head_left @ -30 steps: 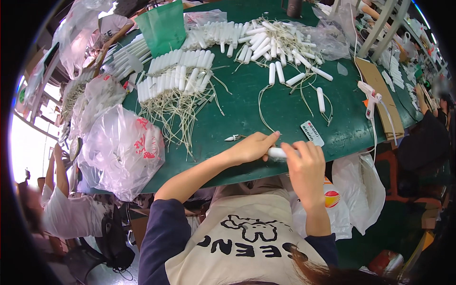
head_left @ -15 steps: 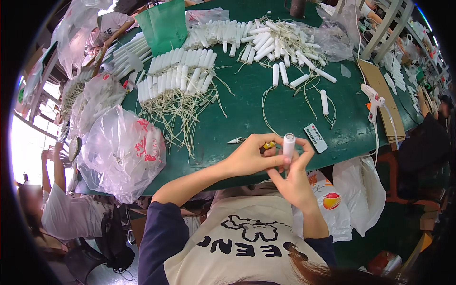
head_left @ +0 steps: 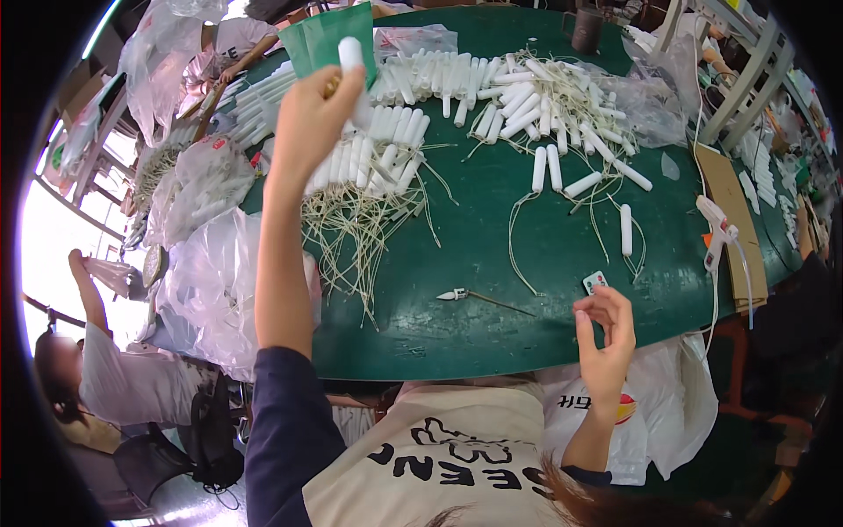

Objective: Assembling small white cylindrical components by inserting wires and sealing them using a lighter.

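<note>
My left hand (head_left: 318,110) is raised over the far left of the table, closed around a white plastic tube (head_left: 350,54) that points up. A small yellow piece (head_left: 332,85) of something else shows in the same fist; the rest is hidden. Just below lie rows of white tubes (head_left: 356,158) with pale wires. Near the front edge my right hand (head_left: 606,338) has nothing in it, its fingers curved and apart from the thumb. Beyond its fingertips a small white remote (head_left: 594,280) is partly covered. To the left lies a pointed white bulb-like tip (head_left: 453,294) on a wire.
More wired tubes (head_left: 544,110) are heaped at the back right. A green bag (head_left: 320,39) stands behind the rows. Clear plastic bags (head_left: 219,290) fill the left edge. At right are a white glue gun (head_left: 717,230) and a cardboard strip (head_left: 731,220). A person (head_left: 132,378) is at far left.
My left hand has carried the white tube from in front of me to the far left. My right hand has let go of the tube and moved right, near the remote.
</note>
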A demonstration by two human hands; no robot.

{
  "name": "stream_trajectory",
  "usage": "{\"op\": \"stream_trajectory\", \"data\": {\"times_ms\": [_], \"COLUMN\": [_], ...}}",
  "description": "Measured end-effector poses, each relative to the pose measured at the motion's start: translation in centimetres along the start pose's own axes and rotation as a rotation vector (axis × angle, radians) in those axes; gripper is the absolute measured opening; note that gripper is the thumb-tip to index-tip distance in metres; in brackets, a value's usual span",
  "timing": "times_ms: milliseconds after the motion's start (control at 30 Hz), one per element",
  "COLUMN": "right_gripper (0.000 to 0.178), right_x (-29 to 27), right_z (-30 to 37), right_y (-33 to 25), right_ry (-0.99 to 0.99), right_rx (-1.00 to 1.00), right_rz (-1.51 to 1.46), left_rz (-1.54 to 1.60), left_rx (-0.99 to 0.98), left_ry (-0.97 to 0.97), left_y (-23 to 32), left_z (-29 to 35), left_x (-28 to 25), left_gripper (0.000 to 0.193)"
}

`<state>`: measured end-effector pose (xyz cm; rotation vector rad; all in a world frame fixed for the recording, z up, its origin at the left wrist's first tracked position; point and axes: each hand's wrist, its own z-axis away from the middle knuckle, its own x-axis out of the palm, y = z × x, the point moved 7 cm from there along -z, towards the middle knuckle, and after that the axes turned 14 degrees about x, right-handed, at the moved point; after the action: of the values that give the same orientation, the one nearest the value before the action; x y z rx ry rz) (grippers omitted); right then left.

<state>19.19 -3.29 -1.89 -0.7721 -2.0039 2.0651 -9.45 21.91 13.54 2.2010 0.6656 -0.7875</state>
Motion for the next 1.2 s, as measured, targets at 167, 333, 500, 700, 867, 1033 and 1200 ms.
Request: {"op": "stream_trajectory", "data": {"times_ms": [167,333,500,700,867,1033,1200], "right_gripper": [0.028,0.022,0.017,0.013,0.012,0.010,0.009], "right_x": [0.0,-1.2,-1.2,-1.0,-1.4,-1.8,-2.9], "right_z": [-0.7,-1.5,-2.0,-2.2,-2.1,-1.9,-2.2], "right_y": [0.3,1.4,2.0,1.6,2.1,1.2,0.0], "right_ry": [-0.018,0.067,0.053,0.064,0.074,0.112,0.174], "right_rx": [0.009,0.049,0.059,0.101,0.104,0.076,0.000], "right_rz": [0.045,0.126,0.154,0.167,0.187,0.204,0.219], "left_rz": [-0.385,-0.506,-0.701,-0.710,-0.695,-0.690,-0.764], "left_rx": [-0.104,-0.157,-0.182,-0.228,-0.255,-0.281,-0.218], "left_ry": [-0.266,-0.559,-0.538,-0.429,-0.483,-0.537,-0.478], "left_y": [-9.1,-16.3,-19.0,-19.8,-19.6,-18.9,-19.6], "left_z": [-6.3,-7.1,-5.9,-5.2,-5.3,-5.1,-5.6], "left_x": [3.4,9.6,11.8,12.9,13.4,13.8,12.6], "left_gripper": [0.051,0.051,0.058,0.055,0.054,0.050,0.047]}}
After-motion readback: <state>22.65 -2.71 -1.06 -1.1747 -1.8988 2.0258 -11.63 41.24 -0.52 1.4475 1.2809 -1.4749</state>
